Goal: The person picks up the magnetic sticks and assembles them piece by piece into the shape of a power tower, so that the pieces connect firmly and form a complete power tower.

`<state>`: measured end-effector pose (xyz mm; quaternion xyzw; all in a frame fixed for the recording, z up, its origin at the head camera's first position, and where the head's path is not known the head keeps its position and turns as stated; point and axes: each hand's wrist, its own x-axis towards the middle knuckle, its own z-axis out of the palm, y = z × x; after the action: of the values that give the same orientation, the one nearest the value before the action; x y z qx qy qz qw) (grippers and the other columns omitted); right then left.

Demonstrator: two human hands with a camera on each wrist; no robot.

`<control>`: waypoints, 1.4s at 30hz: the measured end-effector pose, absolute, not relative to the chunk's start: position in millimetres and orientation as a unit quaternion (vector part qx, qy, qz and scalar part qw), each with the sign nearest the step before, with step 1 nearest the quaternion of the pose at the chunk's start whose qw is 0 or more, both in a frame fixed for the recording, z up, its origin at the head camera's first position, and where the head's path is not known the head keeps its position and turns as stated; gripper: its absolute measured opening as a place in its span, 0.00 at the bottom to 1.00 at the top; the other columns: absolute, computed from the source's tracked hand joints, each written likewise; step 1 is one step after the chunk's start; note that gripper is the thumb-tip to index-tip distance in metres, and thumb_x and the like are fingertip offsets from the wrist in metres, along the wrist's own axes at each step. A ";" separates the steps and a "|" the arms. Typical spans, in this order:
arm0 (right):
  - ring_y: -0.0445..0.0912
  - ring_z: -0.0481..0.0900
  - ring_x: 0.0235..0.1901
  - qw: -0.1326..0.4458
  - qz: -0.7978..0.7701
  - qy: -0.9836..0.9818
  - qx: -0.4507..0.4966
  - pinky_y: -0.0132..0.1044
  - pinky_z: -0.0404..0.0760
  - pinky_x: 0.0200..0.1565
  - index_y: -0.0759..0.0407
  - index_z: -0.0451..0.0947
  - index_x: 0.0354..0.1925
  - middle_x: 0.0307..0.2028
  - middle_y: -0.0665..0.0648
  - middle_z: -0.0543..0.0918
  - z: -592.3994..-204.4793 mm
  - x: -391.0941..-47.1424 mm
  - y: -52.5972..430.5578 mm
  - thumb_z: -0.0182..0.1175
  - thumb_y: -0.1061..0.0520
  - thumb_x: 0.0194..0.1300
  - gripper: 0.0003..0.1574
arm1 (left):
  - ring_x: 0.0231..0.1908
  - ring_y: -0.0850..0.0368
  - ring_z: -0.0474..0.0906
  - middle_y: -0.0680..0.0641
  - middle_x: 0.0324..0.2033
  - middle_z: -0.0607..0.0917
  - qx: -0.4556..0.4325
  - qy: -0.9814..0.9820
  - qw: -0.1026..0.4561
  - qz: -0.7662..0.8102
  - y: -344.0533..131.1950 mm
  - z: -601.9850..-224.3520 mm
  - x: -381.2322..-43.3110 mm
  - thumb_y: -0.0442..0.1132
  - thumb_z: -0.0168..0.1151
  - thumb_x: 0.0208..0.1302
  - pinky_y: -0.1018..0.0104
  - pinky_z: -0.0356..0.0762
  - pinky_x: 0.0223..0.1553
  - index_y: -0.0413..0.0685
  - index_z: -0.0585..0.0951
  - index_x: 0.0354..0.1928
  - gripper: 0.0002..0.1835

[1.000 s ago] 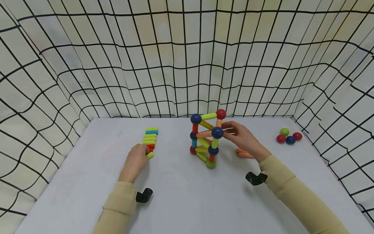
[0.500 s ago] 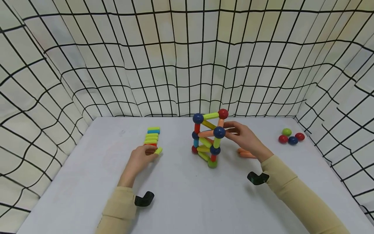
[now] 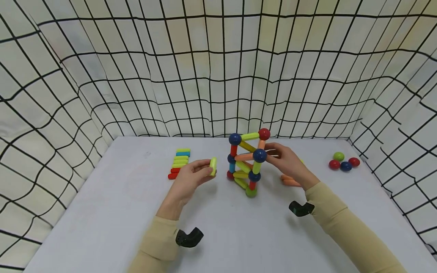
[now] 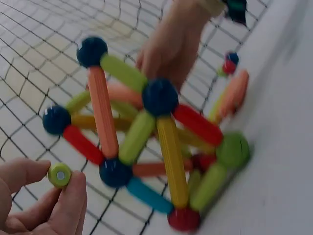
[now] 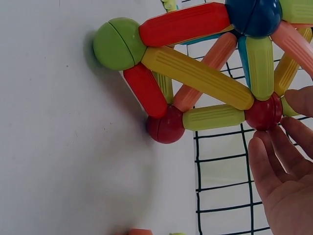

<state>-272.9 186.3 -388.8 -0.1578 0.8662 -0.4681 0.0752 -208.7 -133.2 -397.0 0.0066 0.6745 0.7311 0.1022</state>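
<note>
My left hand (image 3: 187, 182) pinches a short yellow-green magnetic stick (image 3: 213, 167) upright between thumb and fingertips, raised to the left of a magnetic ball-and-stick tower (image 3: 260, 155). One round end of that stick (image 4: 59, 175), with a pale metal disc, faces the camera in the left wrist view. The tower stands on the table with blue, red and green balls joined by coloured sticks. On its right side my right hand (image 3: 288, 163) holds it. The right wrist view has the thumb and fingers around a red ball (image 5: 261, 115) midway up; the head view hides that ball.
Red, yellow-green and blue sticks (image 3: 180, 161) lie in a column at left. Orange sticks (image 3: 291, 182) lie below the right forearm. Several loose balls (image 3: 346, 166) sit at far right. Black netting (image 3: 218, 83) encloses the white table (image 3: 239, 235) behind and at the sides.
My left hand has taken the yellow-green stick from the near end of the column, lifted it and carried it right towards the tower, turning it upright. The right hand keeps its hold.
</note>
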 end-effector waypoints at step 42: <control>0.60 0.70 0.63 0.081 -0.465 0.867 -0.162 0.56 0.72 0.60 0.58 0.66 0.67 0.65 0.62 0.70 -386.6 -267.0 183.7 0.57 0.48 0.71 0.31 | 0.37 0.52 0.78 0.45 0.41 0.80 -0.056 0.615 0.048 0.785 -26.2 -358.6 -199.7 0.43 0.63 0.67 0.68 0.80 0.41 0.43 0.72 0.55 0.19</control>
<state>-267.0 183.7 -386.6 -0.1625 0.8666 -0.4648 0.0809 -199.7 -26.2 -358.6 -0.0562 0.6148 0.7852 0.0484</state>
